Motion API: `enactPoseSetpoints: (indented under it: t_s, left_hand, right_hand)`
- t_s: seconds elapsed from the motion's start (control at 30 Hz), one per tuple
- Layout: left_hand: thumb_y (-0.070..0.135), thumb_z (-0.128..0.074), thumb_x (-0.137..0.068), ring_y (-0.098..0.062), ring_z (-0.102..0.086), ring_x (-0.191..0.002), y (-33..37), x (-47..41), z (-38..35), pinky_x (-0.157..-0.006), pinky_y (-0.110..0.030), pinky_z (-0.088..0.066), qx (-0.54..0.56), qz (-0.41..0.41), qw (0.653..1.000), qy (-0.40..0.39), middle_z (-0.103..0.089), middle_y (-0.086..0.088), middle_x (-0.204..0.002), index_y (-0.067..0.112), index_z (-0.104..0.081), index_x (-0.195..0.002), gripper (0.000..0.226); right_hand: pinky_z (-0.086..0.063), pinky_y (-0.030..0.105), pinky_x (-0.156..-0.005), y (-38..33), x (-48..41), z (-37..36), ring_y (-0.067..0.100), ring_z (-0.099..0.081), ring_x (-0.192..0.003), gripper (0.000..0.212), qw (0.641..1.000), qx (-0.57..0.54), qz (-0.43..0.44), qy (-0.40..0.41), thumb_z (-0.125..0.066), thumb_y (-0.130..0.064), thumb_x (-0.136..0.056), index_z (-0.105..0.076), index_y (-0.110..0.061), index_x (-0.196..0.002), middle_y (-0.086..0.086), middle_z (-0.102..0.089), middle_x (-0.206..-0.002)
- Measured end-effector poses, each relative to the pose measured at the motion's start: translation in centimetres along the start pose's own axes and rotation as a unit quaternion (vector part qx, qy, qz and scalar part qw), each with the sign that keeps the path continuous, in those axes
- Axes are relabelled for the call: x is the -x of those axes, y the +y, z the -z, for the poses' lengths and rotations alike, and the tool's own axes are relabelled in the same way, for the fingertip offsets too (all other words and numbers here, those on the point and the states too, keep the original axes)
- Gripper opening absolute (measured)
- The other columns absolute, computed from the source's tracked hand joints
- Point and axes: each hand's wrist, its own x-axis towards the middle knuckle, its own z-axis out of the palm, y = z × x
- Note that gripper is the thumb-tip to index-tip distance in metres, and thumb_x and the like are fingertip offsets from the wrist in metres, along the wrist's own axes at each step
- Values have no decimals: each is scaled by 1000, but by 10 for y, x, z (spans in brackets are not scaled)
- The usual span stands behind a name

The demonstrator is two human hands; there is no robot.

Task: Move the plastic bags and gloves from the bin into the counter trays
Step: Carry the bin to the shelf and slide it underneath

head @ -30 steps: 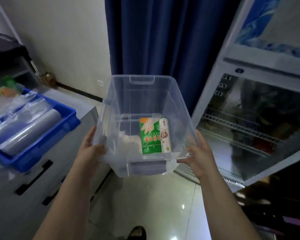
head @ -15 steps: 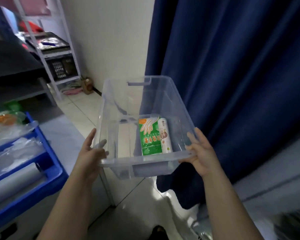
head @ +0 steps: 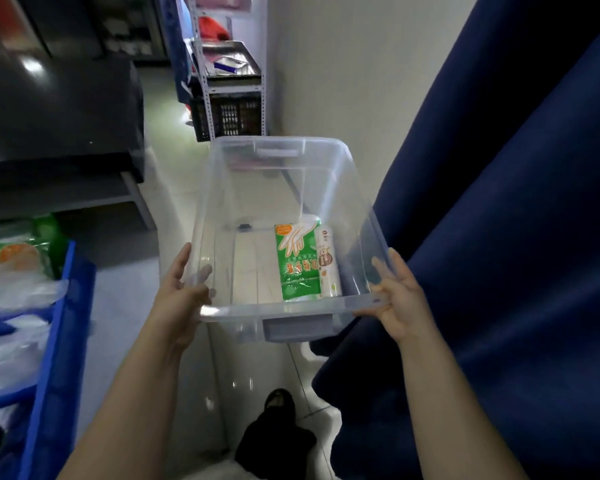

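Note:
I hold a clear plastic bin (head: 278, 150) in the air in front of me. My left hand (head: 182, 292) grips its near left corner and my right hand (head: 397, 299) grips its near right corner. Inside, against the near right wall, lie a green pack of gloves (head: 297, 265) and a white roll of plastic bags (head: 328, 265) side by side. At the left edge stands a blue tray (head: 58, 327) holding clear plastic bags (head: 11, 292) and a green-and-orange pack (head: 18, 252).
A dark blue curtain (head: 499, 237) hangs close on the right. Ahead stands a metal shelf unit (head: 229, 64) with a black crate (head: 227, 116) beneath. A black counter (head: 56, 109) lies to the far left. My foot (head: 278, 431) shows on the tiled floor.
The view has swung left, away from the glass-door fridge, toward the shelf and aisle. Both hands keep the same grip on the bin, and the packs inside have stayed put.

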Motion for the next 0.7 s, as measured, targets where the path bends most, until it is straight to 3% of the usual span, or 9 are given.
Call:
enactPoseSetpoints:
  t_s: [0.1,0.17,0.27,0.33,0.43,0.53,0.6,0.7]
  left_hand:
    - [-18,-45,-83,-39,-48,-124,10,-73,-12,-79,-38,-47,22,-11,999,28,-50,-15,-136,44,-46,-133,79]
    - [-15,-46,-85,-31,-60,-102,22,-118,-21,-77,-38,-46,33,-16,999,39,-52,-15,-136,40,-46,-135,75]
    - [-15,-46,-84,-22,-59,-81,46,-176,-37,-66,-32,-51,28,-15,998,57,-54,-11,-133,44,-47,-130,75]
    - [-17,-44,-82,-22,-61,-84,63,-211,-49,-61,-29,-52,20,-11,997,71,-54,-8,-128,49,-43,-130,82]
    - [-20,-39,-79,-26,-61,-100,85,-261,-68,-76,-35,-50,15,-5,997,82,-51,-4,-129,47,-36,-139,90]
    - [-22,-34,-75,-25,-60,-93,103,-321,-82,-67,-31,-49,12,-29,996,88,-56,-8,-126,40,-36,-141,91]
    - [-21,-35,-67,-23,-62,-89,113,-368,-92,-57,-24,-50,0,-48,995,92,-63,-7,-120,36,-38,-142,95]
    - [-25,-35,-66,-19,-68,-91,125,-447,-104,-59,-25,-52,9,-53,992,118,-67,-2,-112,34,-36,-144,97]
  right_hand:
    - [-49,64,-62,-13,-79,-33,25,-63,-102,71,1000,13,5,-12,-35,15,-86,-36,-27,-144,-3,-54,-137]
    - [-50,63,-61,-24,-128,-55,22,-65,-88,71,1000,27,-1,-13,-36,13,-87,-34,-28,-145,-5,-57,-125]
    - [-54,54,-47,-44,-194,-84,32,-61,-91,66,998,51,-10,-21,-40,8,-88,-36,-28,-143,3,-55,-124]
    - [-54,52,-50,-59,-232,-102,36,-57,-88,45,995,81,3,-57,-49,-5,-91,-48,-24,-132,14,-55,-112]
    - [-50,56,-63,-79,-290,-129,35,-43,-80,28,985,135,15,-108,-58,-23,-90,-59,-26,-118,12,-42,-93]
    - [-46,70,-71,-88,-362,-152,31,-45,-76,38,985,130,-5,-112,-55,-12,-87,-59,-30,-121,13,-43,-87]
    - [-45,69,-72,-91,-416,-168,32,-52,-75,51,988,119,-16,-100,-48,-1,-85,-54,-27,-129,12,-54,-95]
    - [-47,64,-69,-99,-510,-196,38,-57,-83,66,988,104,-38,-105,-42,11,-81,-45,-24,-137,13,-57,-114]
